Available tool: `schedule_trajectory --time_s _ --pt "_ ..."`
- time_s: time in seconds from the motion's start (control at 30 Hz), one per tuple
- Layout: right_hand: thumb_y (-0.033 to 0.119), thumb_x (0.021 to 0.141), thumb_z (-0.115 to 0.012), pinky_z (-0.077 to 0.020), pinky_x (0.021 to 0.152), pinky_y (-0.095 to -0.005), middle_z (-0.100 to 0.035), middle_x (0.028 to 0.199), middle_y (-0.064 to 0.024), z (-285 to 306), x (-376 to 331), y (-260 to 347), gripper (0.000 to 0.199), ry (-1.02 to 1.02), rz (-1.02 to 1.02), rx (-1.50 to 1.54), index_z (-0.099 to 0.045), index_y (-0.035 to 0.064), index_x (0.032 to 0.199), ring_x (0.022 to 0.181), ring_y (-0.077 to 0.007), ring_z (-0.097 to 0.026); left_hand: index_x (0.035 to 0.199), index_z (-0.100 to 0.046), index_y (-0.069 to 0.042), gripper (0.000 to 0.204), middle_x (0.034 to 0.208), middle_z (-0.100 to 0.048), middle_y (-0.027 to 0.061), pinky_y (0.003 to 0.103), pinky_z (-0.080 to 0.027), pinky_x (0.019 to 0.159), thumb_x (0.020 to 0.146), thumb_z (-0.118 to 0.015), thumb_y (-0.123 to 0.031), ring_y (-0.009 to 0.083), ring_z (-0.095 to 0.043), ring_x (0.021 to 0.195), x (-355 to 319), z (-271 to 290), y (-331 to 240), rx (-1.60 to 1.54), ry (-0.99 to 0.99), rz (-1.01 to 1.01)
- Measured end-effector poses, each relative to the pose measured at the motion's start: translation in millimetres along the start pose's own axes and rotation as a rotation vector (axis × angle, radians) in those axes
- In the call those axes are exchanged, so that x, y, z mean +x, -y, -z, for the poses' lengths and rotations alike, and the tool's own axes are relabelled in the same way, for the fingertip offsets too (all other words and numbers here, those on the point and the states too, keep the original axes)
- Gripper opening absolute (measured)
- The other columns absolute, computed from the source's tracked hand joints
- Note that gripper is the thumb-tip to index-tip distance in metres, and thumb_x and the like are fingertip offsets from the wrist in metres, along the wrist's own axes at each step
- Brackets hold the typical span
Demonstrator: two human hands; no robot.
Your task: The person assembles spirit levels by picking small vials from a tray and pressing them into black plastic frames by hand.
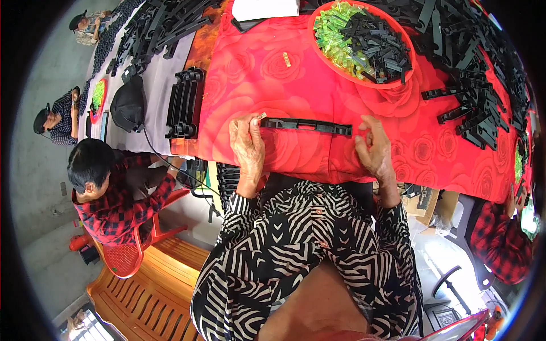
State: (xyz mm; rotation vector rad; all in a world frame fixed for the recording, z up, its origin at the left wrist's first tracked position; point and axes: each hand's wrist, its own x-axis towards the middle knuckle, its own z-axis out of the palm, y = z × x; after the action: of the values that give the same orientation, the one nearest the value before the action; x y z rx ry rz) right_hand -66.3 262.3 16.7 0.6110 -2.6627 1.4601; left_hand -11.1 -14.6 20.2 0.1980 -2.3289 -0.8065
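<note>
Between my hands a long, narrow black plastic piece (307,126) lies crosswise on the red rose-patterned tablecloth (227,108). At its left end, my left hand (248,146) pinches a small clear, yellowish plastic piece (261,116) between thumb and finger. My right hand (375,148) is just off the strip's right end, its fingers curved and apart with nothing in them. A loose yellowish clear piece (287,59) lies farther off on the cloth. Beyond it, at the far right, a red basin (311,42) holds yellow-green clear pieces (333,28) and small black parts (380,48).
Black plastic strips are heaped at right (478,108) and far left (159,34). A neat stack of black strips (185,102) stands left of me, near a black cap (129,102). A person (108,193) sits at left; another person's sleeve (495,238) shows at right.
</note>
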Motion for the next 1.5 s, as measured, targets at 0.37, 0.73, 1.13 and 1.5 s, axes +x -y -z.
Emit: schedule_trajectory --time_s 0.37,0.73,1.13,1.5 --pt "-0.001 0.080 -0.065 -0.0499 0.063 -0.0334 -0.060 0.086 -0.0154 -15.1 -8.6 50.3 0.022 0.115 0.195 0.229 -0.058 -0.0001 0.101 0.073 -0.0289 -0.061 0.095 -0.060 0.000 0.018 0.087 -0.063 0.0053 0.025 -0.048 0.073 0.080 -0.070 0.002 0.0105 -0.059 0.080 -33.5 -13.5 -65.0 -0.704 0.349 0.185" --pt "-0.003 0.077 -0.064 -0.0491 0.057 -0.0329 -0.058 0.077 -0.0124 -23.6 -25.0 47.6 0.014 0.161 0.049 0.193 -0.057 0.0003 0.089 0.065 -0.0233 -0.063 0.092 -0.061 -0.001 0.023 0.087 -0.062 0.0100 0.035 -0.048 0.069 0.074 -0.074 -0.008 0.0250 -0.060 0.079 -20.6 -8.6 -53.8 -0.382 0.331 -0.194" --pt "-0.004 0.074 -0.066 -0.0500 0.054 -0.0332 -0.060 0.077 -0.0112 -16.8 0.4 25.7 0.015 -0.073 0.124 -0.100 -0.058 0.0023 0.085 0.065 -0.0235 -0.065 0.095 -0.066 -0.008 0.022 0.097 -0.056 0.0046 0.043 -0.037 0.083 0.074 -0.059 -0.010 0.0232 -0.050 0.092 -20.3 -31.6 -17.7 0.213 0.351 -0.386" --pt "-0.001 0.075 -0.065 -0.0500 0.054 -0.0347 -0.059 0.078 -0.0111 -15.9 0.1 27.6 0.015 -0.036 0.193 -0.112 -0.058 0.0026 0.087 0.065 -0.0261 -0.063 0.092 -0.061 -0.005 0.016 0.090 -0.052 0.0085 0.044 -0.038 0.078 0.078 -0.063 -0.010 0.0281 -0.048 0.086 -25.0 -34.4 -21.7 0.245 0.349 -0.383"
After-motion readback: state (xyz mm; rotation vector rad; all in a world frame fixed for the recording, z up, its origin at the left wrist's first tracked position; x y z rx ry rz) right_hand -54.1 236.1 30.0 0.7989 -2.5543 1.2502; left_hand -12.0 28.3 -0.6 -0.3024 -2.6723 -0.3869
